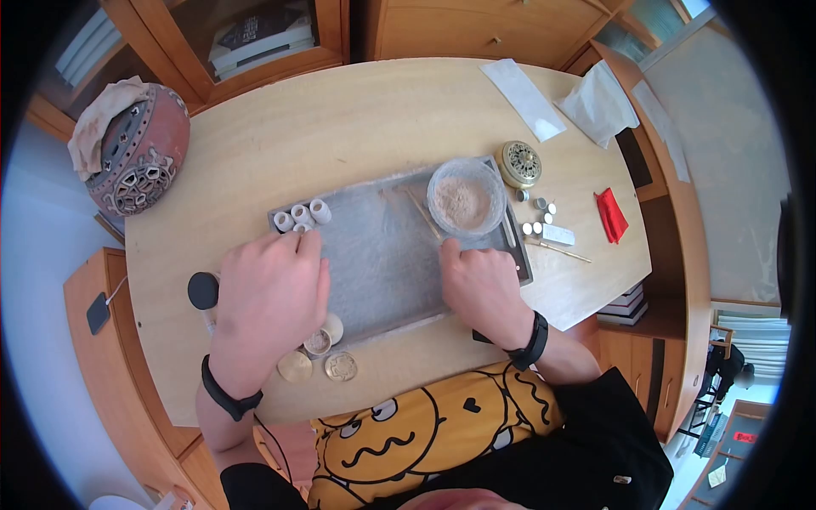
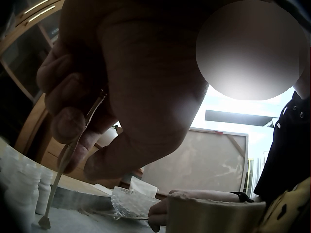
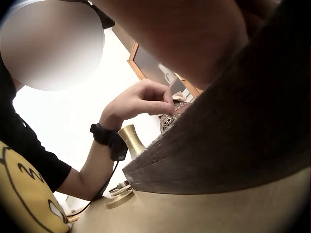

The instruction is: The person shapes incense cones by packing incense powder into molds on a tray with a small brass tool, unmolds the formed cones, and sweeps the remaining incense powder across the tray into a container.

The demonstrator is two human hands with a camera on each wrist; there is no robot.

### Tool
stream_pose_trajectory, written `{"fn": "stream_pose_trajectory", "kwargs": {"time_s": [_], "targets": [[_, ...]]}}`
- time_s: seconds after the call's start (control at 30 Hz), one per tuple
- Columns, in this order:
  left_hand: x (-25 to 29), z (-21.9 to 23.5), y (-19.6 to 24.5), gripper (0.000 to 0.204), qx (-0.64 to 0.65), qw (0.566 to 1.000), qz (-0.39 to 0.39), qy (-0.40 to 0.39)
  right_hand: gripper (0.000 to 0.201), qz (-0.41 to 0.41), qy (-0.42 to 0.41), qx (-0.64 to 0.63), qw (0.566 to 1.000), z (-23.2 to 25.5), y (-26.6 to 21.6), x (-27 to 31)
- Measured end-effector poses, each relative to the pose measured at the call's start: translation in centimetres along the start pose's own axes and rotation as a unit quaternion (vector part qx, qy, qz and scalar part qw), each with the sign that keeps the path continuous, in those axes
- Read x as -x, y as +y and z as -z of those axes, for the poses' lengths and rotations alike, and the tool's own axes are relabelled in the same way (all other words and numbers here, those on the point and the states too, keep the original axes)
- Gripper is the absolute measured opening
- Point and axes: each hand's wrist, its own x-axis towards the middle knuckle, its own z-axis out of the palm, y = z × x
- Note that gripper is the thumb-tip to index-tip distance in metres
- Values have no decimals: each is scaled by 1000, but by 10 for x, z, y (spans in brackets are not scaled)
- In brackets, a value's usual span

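Note:
The left hand [image 1: 272,285] is above the left part of the grey tray [image 1: 374,311]. In the left wrist view it pinches a thin metal tool [image 2: 59,177], whose small flat tip points down at the tray surface, near white bottles [image 2: 43,194]. The right hand [image 1: 483,285], its fingers bent, is low over the tray's right side. A thin stick [image 1: 422,212] lies by its index finger; whether the hand grips it cannot be told. Behind it stands a clear bowl [image 1: 465,197] of pale powder. The right wrist view hides its fingers behind the tray wall [image 3: 194,179].
A brass burner [image 1: 519,164], small jars [image 1: 548,218] and a red cloth [image 1: 610,216] are at the right. By the tray's near left edge are a powder cup [image 1: 317,342], gold discs [image 1: 341,366] and a black-lidded jar [image 1: 203,291]. A red pot [image 1: 146,153] stands far left.

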Motion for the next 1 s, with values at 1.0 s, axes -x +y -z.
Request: {"fn": "stream_pose_trajectory", "kwargs": {"time_s": [1.0], "targets": [[-1, 0, -1, 14, 10, 1000, -2, 7, 12, -101, 118, 25, 988, 31, 24, 52]]}}
